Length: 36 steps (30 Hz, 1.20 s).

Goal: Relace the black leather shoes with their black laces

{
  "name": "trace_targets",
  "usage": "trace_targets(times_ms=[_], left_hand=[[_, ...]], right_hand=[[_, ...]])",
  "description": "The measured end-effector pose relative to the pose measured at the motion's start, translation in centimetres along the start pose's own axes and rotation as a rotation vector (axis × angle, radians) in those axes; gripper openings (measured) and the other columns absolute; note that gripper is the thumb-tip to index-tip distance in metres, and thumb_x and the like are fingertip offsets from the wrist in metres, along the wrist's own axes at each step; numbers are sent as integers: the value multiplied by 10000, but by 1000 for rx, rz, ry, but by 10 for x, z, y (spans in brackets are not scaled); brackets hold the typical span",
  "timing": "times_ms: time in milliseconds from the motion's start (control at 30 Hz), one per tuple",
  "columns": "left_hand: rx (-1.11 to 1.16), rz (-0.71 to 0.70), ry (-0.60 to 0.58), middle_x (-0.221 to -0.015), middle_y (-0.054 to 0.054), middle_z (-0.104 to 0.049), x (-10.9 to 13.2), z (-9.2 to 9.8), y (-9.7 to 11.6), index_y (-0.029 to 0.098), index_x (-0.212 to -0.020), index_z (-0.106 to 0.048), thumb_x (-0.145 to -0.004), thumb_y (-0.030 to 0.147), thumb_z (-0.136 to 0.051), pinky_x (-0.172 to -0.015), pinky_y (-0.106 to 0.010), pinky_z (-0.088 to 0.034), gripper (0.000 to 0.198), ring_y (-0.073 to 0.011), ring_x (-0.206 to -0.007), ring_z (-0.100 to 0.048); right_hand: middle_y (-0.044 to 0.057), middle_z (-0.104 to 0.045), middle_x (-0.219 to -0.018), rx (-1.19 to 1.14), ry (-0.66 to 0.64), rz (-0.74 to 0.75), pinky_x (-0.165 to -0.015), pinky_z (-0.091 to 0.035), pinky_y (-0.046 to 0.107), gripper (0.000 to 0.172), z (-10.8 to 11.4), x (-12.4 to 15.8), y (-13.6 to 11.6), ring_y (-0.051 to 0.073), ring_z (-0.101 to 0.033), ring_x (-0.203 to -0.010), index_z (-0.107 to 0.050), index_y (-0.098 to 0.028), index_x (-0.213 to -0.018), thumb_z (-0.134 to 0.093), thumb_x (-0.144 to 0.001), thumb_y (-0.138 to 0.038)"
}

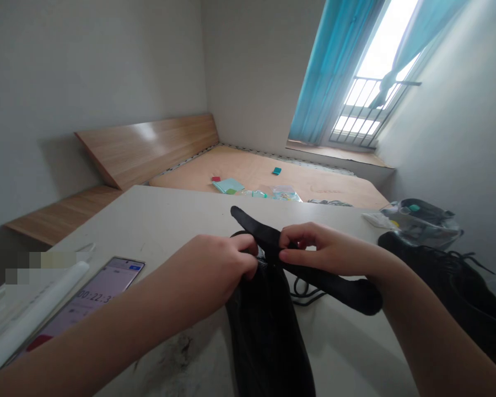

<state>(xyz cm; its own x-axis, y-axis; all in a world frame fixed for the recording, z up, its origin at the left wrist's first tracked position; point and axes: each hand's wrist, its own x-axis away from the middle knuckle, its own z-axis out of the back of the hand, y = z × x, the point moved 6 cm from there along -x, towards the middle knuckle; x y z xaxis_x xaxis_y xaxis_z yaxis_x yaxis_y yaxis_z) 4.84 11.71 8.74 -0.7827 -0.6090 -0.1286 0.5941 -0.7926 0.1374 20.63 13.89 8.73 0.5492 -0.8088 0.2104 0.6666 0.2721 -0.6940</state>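
A black shoe [268,336] lies lengthwise on the white table in front of me. At its far end my left hand [225,262] is closed, fingers curled on the rim of the shoe's opening. My right hand [314,248] pinches a long, flat black insole [339,289] by its middle. The insole slants across the shoe's far end, one tip up to the left and the wider end down to the right under my wrist. A dark looped lace [308,292] lies on the table beside the shoe.
Another black laced shoe [446,292] stands at the right. Behind it is a clear-bagged bin [430,218]. A phone [95,298] showing a timer and a white rod-like object [45,309] lie at the left. Beyond the table [157,212] is a bed [252,160] with small items.
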Motion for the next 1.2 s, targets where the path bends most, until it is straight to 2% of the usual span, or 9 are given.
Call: trace_targets(times_ms=[133,267,400,500,600,700,833,1033,1200], left_hand=[[61,-5,-46,-1135,57,-687,2,1,-4,303,-978,-681,-889,103,-471,-717,-288,-475,303,-181,-885,-692],[142,7,-50,-1119,50,-699,2,5,-12,296,-1090,-638,-897,200,-560,-790,-292,-491,229,-190,-961,-676],[232,6,-110,-1204,51,-668,5,8,-17,333,-1162,-642,-854,179,-611,-883,-274,-490,345,-178,-1017,-656],[269,6,-152,-1213,32,-669,8,8,-17,339,-1179,-655,-848,135,-583,-943,-278,-480,395,-182,-1056,-644],[266,24,-186,-1250,28,-655,10,6,-17,328,-1250,-612,-839,124,-590,-962,-285,-480,460,-191,-1107,-627],[272,23,-194,-1298,26,-629,10,5,-18,325,-1295,-571,-826,99,-592,-959,-279,-482,522,-187,-1129,-620],[276,30,-194,-1347,15,-597,11,7,-18,330,-1293,-569,-810,84,-592,-911,-278,-498,542,-191,-1093,-635],[295,26,-198,-1365,32,-564,12,3,-21,342,-1294,-539,-819,97,-566,-968,-291,-459,536,-185,-1146,-602],[278,42,-200,-1357,40,-577,13,1,-22,352,-1298,-539,-830,110,-560,-955,-308,-459,527,-194,-1150,-601]], right_hand=[[-41,-470,-673,-68,10,2,-559,-352,257,297,-4,2,-3,117,-423,-623,-573,-203,-790,-611,-868,-488],[-64,-449,-626,-322,83,-59,-451,-266,220,295,0,12,-8,89,-349,-531,-550,-221,-857,-677,-821,-485],[-27,-564,-705,-619,92,18,-492,-369,205,333,-2,25,-31,98,-478,-584,-540,-215,-828,-734,-774,-479],[-17,-581,-748,-692,139,84,-548,-435,215,336,-5,32,-47,116,-548,-646,-533,-214,-784,-774,-745,-445],[-46,-476,-633,-665,197,38,-451,-360,192,353,-8,35,-54,89,-451,-528,-535,-214,-764,-763,-740,-483],[-52,-415,-586,-630,168,3,-409,-309,196,374,-12,34,-58,84,-376,-482,-526,-212,-744,-704,-765,-541],[-31,-445,-633,-408,122,-52,-449,-331,220,316,-14,40,-55,115,-407,-539,-555,-233,-772,-628,-810,-538],[-29,-666,-770,8,-231,-208,-541,-396,237,30,-51,67,-34,156,-587,-670,-633,-282,-816,-609,-807,-268],[-11,-697,-802,140,-266,-232,-536,-433,254,19,-67,65,-33,179,-633,-666,-596,-261,-810,-612,-813,-271]])
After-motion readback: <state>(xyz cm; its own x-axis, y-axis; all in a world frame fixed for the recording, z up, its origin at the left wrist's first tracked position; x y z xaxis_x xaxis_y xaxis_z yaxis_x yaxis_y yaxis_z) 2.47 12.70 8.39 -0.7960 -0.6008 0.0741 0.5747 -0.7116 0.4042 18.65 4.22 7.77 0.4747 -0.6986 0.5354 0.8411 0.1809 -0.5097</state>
